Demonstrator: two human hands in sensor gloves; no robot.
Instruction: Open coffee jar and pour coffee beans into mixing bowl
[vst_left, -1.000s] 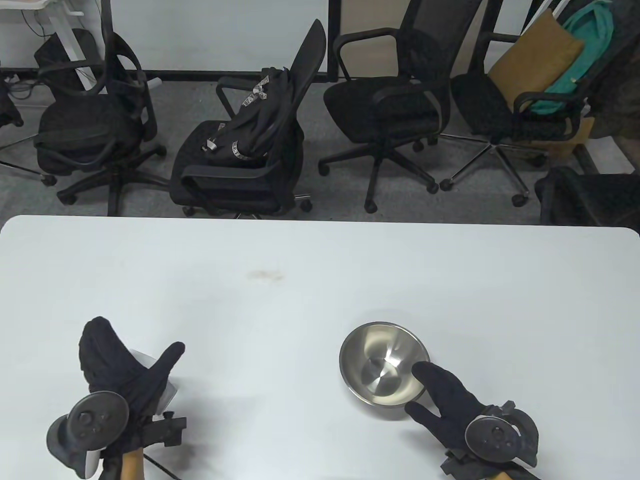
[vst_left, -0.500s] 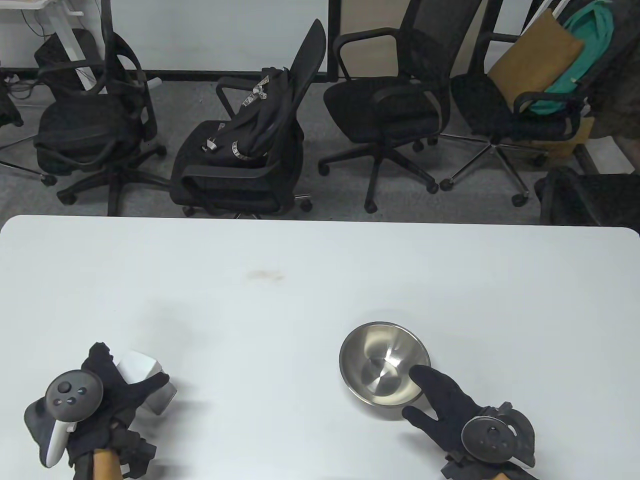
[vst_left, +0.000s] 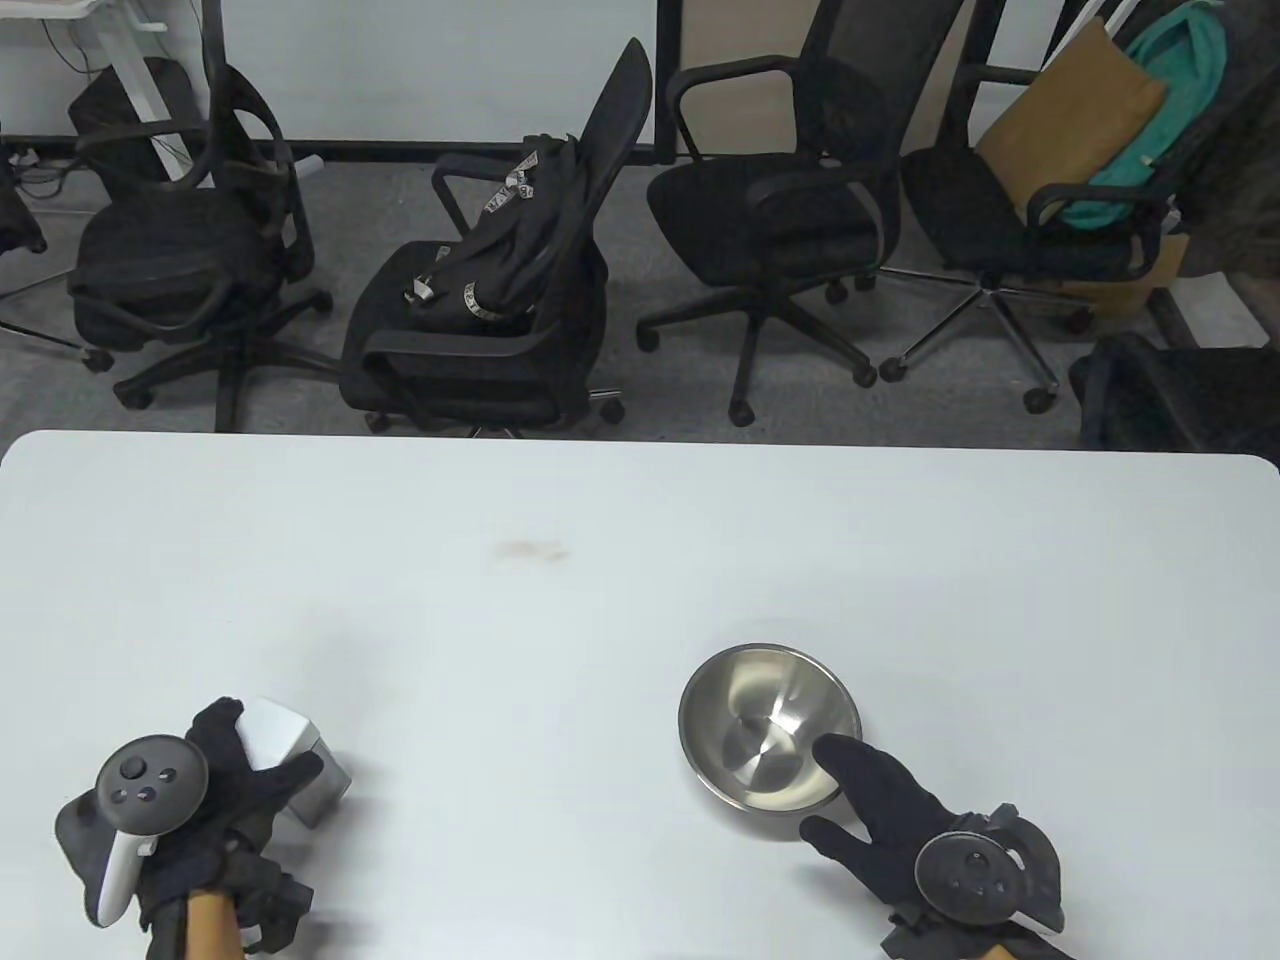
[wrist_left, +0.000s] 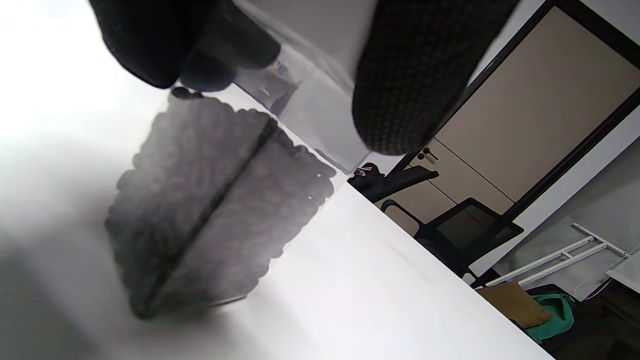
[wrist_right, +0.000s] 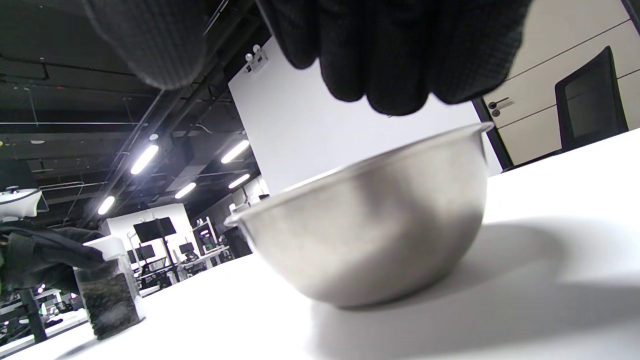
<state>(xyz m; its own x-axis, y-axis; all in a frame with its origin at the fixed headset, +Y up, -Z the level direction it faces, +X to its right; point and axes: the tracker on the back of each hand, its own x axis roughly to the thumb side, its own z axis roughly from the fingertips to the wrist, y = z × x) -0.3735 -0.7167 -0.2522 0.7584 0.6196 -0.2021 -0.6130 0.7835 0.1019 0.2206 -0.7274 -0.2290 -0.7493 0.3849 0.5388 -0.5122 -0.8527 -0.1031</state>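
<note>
Table view shows my left hand gripping the lidded jar of beans upright on the table, my right hand resting fingers on the empty bowl rim, so opening and pouring both remain.

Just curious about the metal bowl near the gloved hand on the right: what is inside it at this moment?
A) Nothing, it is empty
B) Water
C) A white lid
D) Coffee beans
A: in the table view the mixing bowl shows only bare shiny metal inside, while the beans sit in the coffee jar held by the left hand.
</note>
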